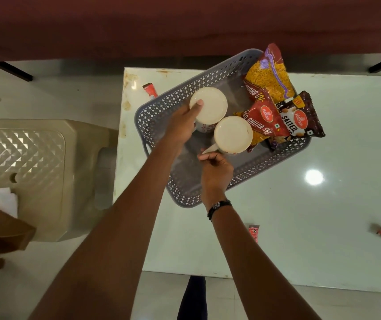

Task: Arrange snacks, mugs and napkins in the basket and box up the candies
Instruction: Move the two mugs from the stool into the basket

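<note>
Two mugs being seated in the grey perforated plastic basket [162, 107], beside snack packets at 2 o'clock.

Left hand [181, 125] grips the upturned white ceramic mug [208, 104] by its wall; right hand [216, 168] pinches the second white mug [233, 134] by its handle, likely to keep both steady.

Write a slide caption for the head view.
Two hands set two cream mugs into a grey perforated plastic basket beside snack packets.

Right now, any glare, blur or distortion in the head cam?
Head view: one round lamp glare on the table; wide-angle bending at the edges; overall dim and soft; basket, mugs and snack labels still readable.
</note>
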`<action>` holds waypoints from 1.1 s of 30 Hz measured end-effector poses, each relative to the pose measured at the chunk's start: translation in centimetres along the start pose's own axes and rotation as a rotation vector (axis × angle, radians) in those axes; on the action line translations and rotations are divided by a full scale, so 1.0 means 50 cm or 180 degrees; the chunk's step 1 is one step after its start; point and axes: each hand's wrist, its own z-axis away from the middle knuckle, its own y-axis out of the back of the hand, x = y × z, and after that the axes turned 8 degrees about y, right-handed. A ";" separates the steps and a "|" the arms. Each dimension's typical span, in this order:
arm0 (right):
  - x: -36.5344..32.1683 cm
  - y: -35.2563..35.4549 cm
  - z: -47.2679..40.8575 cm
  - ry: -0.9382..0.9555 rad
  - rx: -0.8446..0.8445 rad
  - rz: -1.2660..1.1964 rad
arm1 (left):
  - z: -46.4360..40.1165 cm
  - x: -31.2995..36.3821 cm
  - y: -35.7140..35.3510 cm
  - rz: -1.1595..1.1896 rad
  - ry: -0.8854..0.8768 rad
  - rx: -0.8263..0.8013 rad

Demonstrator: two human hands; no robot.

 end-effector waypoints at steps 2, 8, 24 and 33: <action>-0.002 0.019 0.002 0.0160 -0.0132 0.0603 | 0.005 -0.001 0.011 -0.0517 -0.0282 -0.0003; -0.023 0.070 0.061 0.1022 -0.0447 0.1141 | 0.104 -0.053 0.054 0.0145 -0.0516 0.0591; -0.058 -0.179 0.351 0.1996 -0.2441 0.1490 | 0.360 -0.243 0.359 0.1157 -0.0256 0.1989; 0.076 -0.370 0.548 0.2296 -0.3925 0.2380 | 0.433 -0.414 0.546 0.1053 0.0228 0.3718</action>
